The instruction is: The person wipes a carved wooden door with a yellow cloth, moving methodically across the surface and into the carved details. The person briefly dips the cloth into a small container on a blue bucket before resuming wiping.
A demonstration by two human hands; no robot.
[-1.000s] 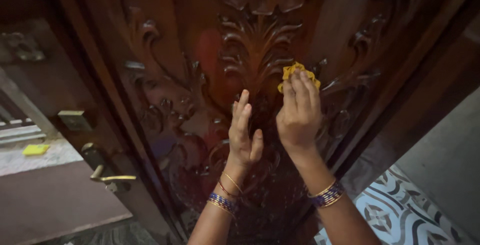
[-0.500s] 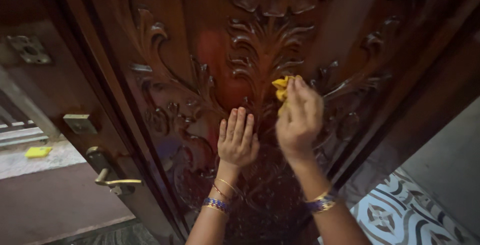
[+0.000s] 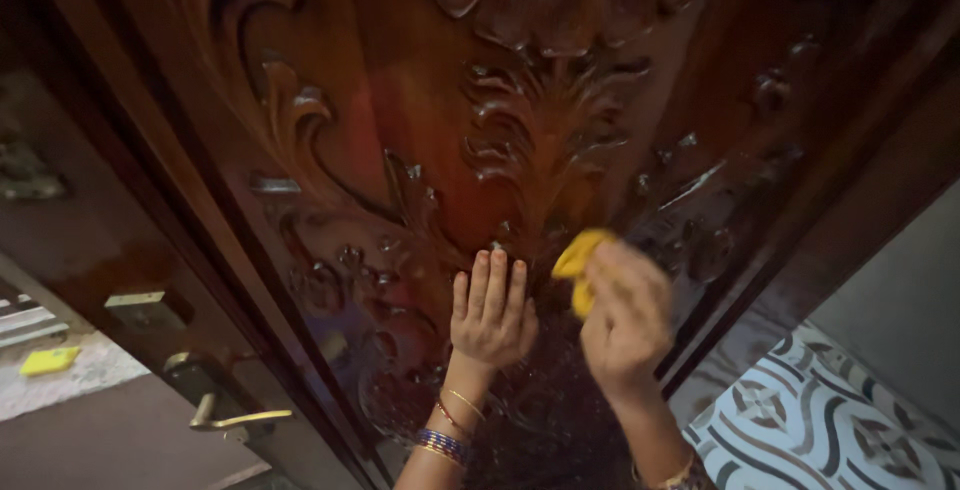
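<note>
- The right hand [image 3: 625, 322] was closed around a small yellow cloth [image 3: 578, 268], which it pressed against the carved wooden door [image 3: 420, 130] near the lower middle of the carved panel, just under the central leaf motif.
- The left hand [image 3: 490, 312] lay open and flat on the carving, fingers together and pointing up, just beside the cloth and holding nothing.
- The upper part of the panel showed a glossy, reddish sheen, so that stretch looked already wiped; this is a judgement from the shine alone.
- The relief low on the panel, around and below the hands, looked darker and duller, and probably remained to be done, as did the scrollwork toward the door's right edge.
- A brass lever handle [image 3: 232, 418] stood at the door's left edge, well apart from both hands, with patterned floor tiles [image 3: 810, 420] below the right corner.
</note>
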